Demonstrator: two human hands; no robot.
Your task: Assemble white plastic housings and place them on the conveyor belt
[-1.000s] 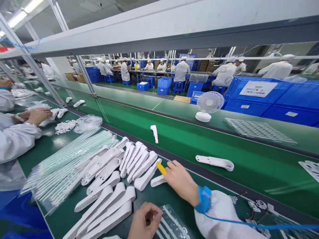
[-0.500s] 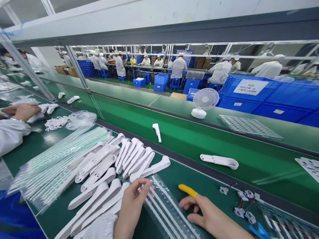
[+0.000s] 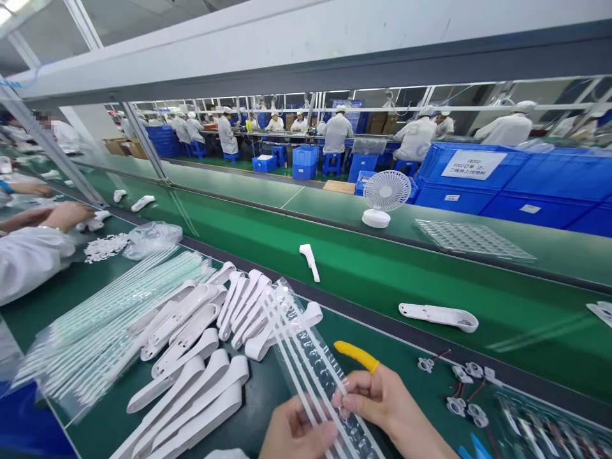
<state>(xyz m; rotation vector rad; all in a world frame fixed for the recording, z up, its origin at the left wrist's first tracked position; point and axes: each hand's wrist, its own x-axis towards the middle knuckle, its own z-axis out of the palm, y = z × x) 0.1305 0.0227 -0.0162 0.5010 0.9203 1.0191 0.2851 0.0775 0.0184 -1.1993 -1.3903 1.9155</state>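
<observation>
A clear plastic packet with long white strips (image 3: 291, 335) slants over the bench in front of me. My left hand (image 3: 299, 430) grips its lower part, thumb on top and fingers mostly underneath. On the right edge, my right hand (image 3: 377, 398) pinches the clear film between thumb and fingers. A yellow finger cot covers its index finger, which points away from the packet. Left of the packet lie several white curved plastic handle parts (image 3: 201, 408), and its far end overlaps some of them. Beyond them rests a pile of similar strip packets (image 3: 124, 312).
Small wired parts (image 3: 456, 405) and a clear tray (image 3: 545, 427) lie at right. White housings, one a long piece (image 3: 437, 315), sit on the green belt (image 3: 354, 274). A white fan (image 3: 385, 197) stands behind it. A co-worker's hands (image 3: 62, 217) work at left.
The packet has shifted away from me, its far end now over the white parts. My left hand has slid to its lower part. My right hand, apart before, now pinches its edge. Belt pieces moved right.
</observation>
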